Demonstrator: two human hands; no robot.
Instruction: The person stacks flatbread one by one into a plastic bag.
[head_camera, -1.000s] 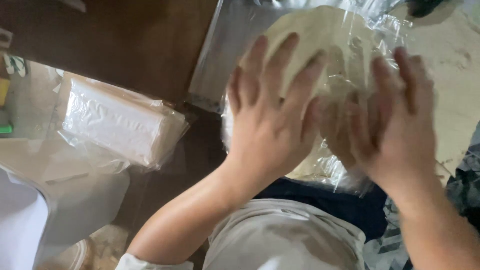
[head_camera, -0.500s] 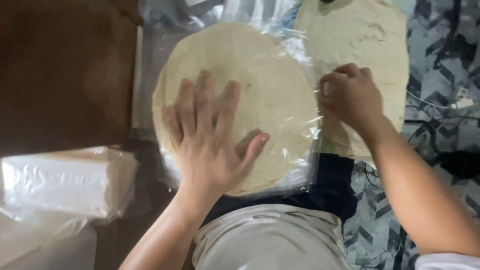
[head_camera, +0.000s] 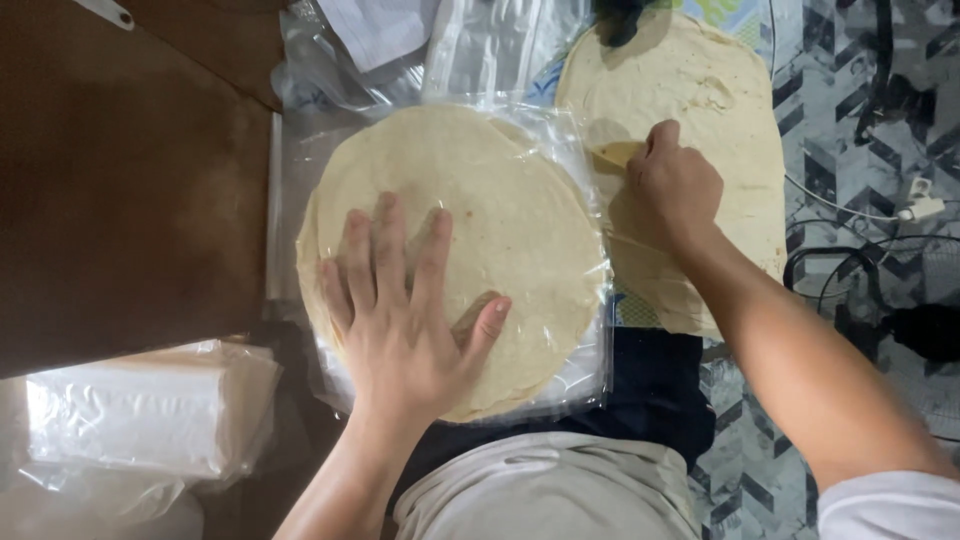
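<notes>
A stack of round pale tortillas (head_camera: 500, 200) lies in a clear plastic bag (head_camera: 585, 370) in front of me. My left hand (head_camera: 400, 320) rests flat on the stack's near left part, fingers spread. To the right lies a second stack of loose tortillas (head_camera: 720, 100) on the patterned floor. My right hand (head_camera: 675, 190) rests on that stack and pinches a folded-up tortilla edge (head_camera: 618, 153) between thumb and fingers, close to the bag's right side.
A brown surface (head_camera: 130, 190) fills the left side. A plastic-wrapped white block (head_camera: 130, 415) sits at lower left. Crumpled clear plastic and paper (head_camera: 400, 40) lie beyond the bag. Cables and a white plug (head_camera: 915, 205) run over the patterned floor (head_camera: 850, 100) at right.
The view has shifted so both stacks show. My right hand moved off the bagged stack to the loose stack and took hold of a tortilla edge. My left hand stays pressed on the bagged stack.
</notes>
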